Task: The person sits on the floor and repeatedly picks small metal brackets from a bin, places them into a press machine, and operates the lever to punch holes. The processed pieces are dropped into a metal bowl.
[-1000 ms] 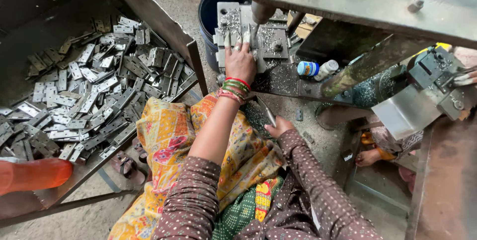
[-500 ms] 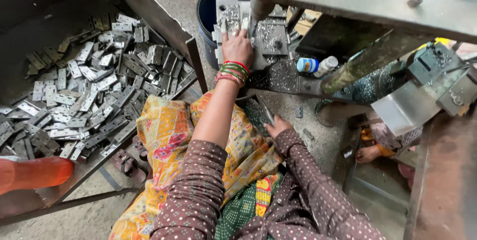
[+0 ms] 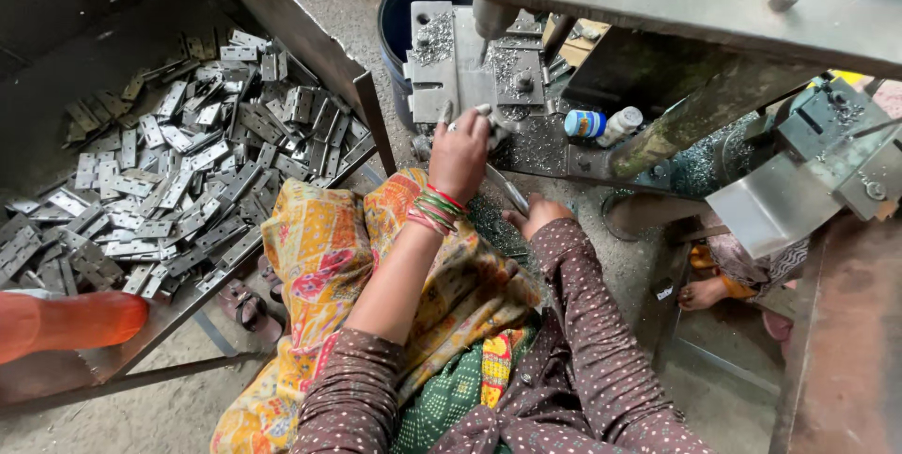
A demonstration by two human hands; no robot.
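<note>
Left hand (image 3: 458,155) grips small steel hinge (image 3: 489,123) at drill-press surface (image 3: 526,148); stiff, light, best held by edges. Right hand (image 3: 536,214) state unclear.

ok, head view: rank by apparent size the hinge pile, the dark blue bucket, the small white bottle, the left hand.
1. hinge pile, by far the largest.
2. dark blue bucket, though partly hidden behind the metal plate.
3. left hand, nearer the camera, so this place is unsure.
4. small white bottle, smallest.
</note>
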